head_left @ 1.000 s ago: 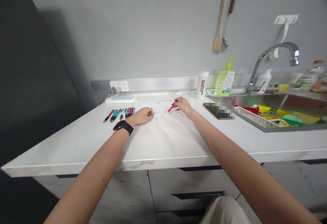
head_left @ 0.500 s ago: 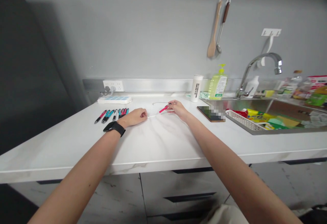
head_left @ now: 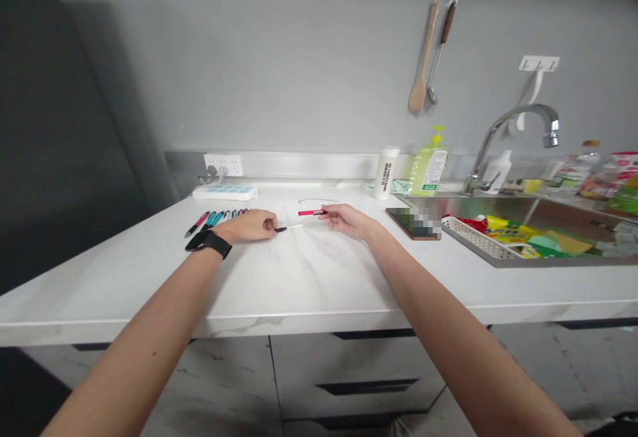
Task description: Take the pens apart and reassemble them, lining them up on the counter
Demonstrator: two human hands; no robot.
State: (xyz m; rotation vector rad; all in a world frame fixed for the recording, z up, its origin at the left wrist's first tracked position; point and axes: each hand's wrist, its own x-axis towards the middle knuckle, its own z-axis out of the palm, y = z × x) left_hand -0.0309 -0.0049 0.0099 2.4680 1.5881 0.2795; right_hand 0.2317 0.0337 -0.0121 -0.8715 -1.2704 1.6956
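My left hand (head_left: 252, 226) is closed on a pen's black tip section (head_left: 282, 229), from which a thin white refill (head_left: 295, 226) sticks out to the right. In my right hand (head_left: 349, 220), thumb and fingers pinch a red pen barrel (head_left: 307, 212), lying nearly level with its free end to the left. The refill and the barrel are apart, the barrel a little higher in view. Beyond my left wrist, several pens (head_left: 208, 220) in red, blue and white lie in a row, partly hidden by that hand.
A thin cord or wire (head_left: 319, 200) lies behind the hands. On the white counter (head_left: 309, 284) are a power strip (head_left: 226, 192), a white canister (head_left: 385, 173), a green soap bottle (head_left: 428, 170) and a phone (head_left: 403, 219). Right of them is a sink (head_left: 498, 263) holding packets and a basket.
The red barrel has turned from slanted to level. My left hand has shifted slightly left, and the black section now shows past its fingers. The view has shifted a little.
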